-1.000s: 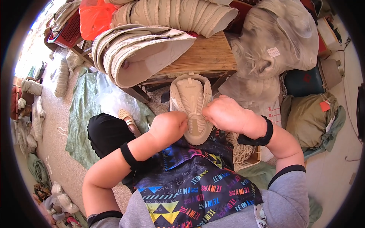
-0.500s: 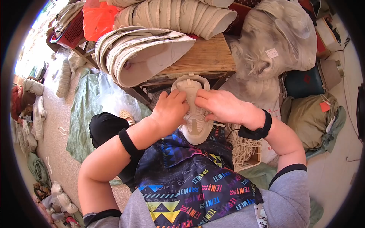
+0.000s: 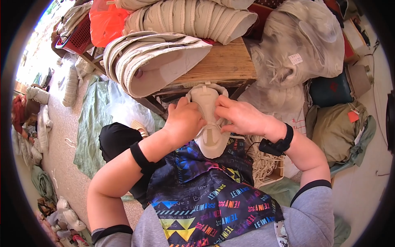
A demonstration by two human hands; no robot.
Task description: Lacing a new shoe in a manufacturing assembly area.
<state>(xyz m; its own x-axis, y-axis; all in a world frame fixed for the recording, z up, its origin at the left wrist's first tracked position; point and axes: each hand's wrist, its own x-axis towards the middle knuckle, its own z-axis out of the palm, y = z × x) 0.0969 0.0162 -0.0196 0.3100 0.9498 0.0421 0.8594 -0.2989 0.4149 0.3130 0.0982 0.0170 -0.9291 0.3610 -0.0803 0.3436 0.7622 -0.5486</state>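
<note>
1. Stacked pale shoe uppers (image 3: 152, 61) lie on the wooden table (image 3: 222, 66)
2. Left hand (image 3: 185, 121) has its grip curled tight around the left side of a cream shoe upper (image 3: 210, 136), held above the lap, just below the table edge
3. Right hand (image 3: 240, 117) pinches the upper's right side with fingertips pressed together
4. Cord coil (image 3: 263, 158) sits under the right wrist
</note>
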